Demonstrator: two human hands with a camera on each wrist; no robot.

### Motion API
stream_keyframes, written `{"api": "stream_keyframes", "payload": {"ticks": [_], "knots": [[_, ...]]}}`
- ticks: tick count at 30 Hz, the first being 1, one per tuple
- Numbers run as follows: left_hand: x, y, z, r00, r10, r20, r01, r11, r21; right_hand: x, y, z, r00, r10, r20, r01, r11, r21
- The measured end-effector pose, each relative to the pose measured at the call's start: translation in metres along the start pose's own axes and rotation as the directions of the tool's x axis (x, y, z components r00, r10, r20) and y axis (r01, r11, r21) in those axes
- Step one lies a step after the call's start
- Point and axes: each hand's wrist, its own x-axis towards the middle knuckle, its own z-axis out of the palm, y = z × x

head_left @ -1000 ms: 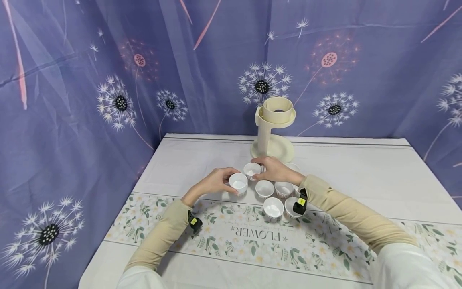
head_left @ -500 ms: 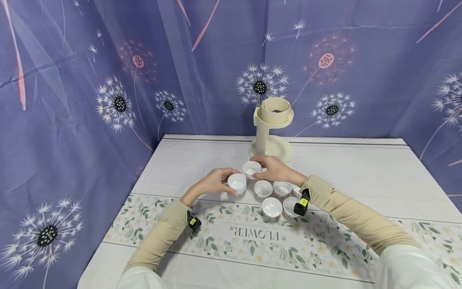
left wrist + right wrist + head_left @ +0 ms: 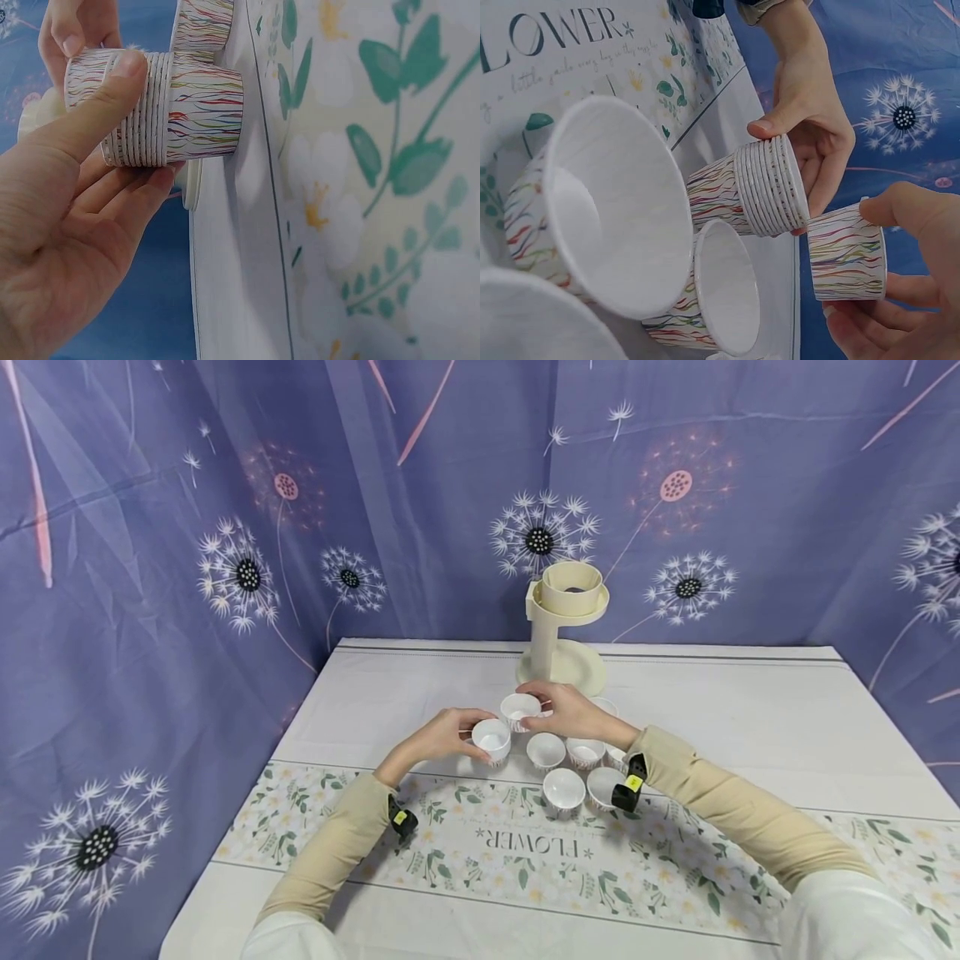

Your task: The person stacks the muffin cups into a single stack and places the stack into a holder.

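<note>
My left hand [image 3: 442, 737] grips a nested stack of white paper baking cups [image 3: 202, 109], patterned with wavy coloured lines. The thumb lies across the several stacked rims in the left wrist view, with fingers beneath. My right hand [image 3: 570, 712] pinches a single baking cup [image 3: 847, 255] between thumb and fingers. That cup is just beyond the stack, close to its rims; whether they touch I cannot tell. Several more baking cups [image 3: 564, 789] stand on the table near my right forearm, some partly hidden by that arm.
Behind the cups stands a cream-coloured stand [image 3: 543, 647] with a round base and a ring-shaped holder on top. A white tablecloth [image 3: 420, 677] with a floral band covers the table. A purple dandelion-print curtain [image 3: 450, 527] hangs at the back and left.
The right hand has lifted its single cup slightly. The left hand keeps its hold on the stack, almost still. The head view has shifted a little.
</note>
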Motion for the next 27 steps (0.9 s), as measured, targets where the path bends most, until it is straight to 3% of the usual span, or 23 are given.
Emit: {"api": "stream_keyframes", "payload": {"ticks": [18, 27], "knots": [[0.0002, 0.0046, 0.0000, 1.000, -0.012, 0.005, 0.012, 1.000, -0.016, 0.0014, -0.0050, 0.0018, 0.997, -0.050, 0.064, 0.044, 0.995, 0.085], [0.0017, 0.0033, 0.0003, 1.000, -0.002, 0.007, 0.002, 0.999, 0.034, 0.0046, -0.0075, 0.0057, 0.991, -0.089, 0.102, 0.079, 0.992, 0.098]]}}
